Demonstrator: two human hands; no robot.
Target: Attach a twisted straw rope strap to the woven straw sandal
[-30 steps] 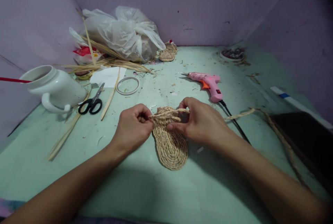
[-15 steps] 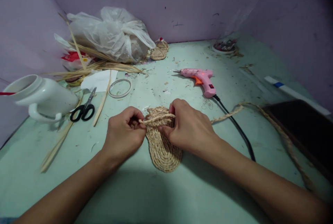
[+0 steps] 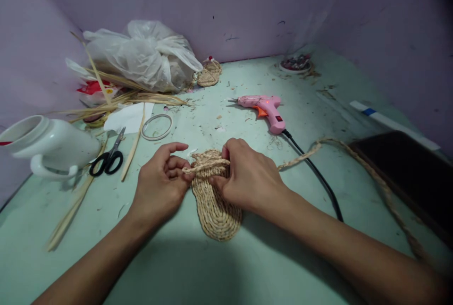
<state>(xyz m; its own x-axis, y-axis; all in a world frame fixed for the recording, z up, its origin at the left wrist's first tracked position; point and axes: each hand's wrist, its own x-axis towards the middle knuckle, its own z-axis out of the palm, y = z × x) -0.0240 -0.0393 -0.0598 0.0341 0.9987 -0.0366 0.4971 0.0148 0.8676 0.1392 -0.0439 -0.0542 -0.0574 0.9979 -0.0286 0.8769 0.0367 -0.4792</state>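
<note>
R hand (image 3: pixel 226 165) pinches the woven sole (image 3: pixel 217 220) & rope (image 3: pixel 208 166), mid-table (image 3: pixel 283 262). L hand (image 3: pixel 161 180) half open at rope's end, can't tell if gripping. Rope might pop up if R slips.

One left hand (image 3: pixel 159 180), one right hand (image 3: pixel 249 175), so two total. One woven sole (image 3: pixel 216 215), plus one mini woven slipper (image 3: pixel 208 76). Then it's one hot glue gun (image 3: pixel 272 109), one pair of scissors (image 3: pixel 112 155), one mug (image 3: pixel 65 143), one knotted plastic bag (image 3: pixel 141 57), one thin ring (image 3: pixel 155 138). Straw strips (image 3: pixel 161 100)? Too jumbled to count tbh.
</note>
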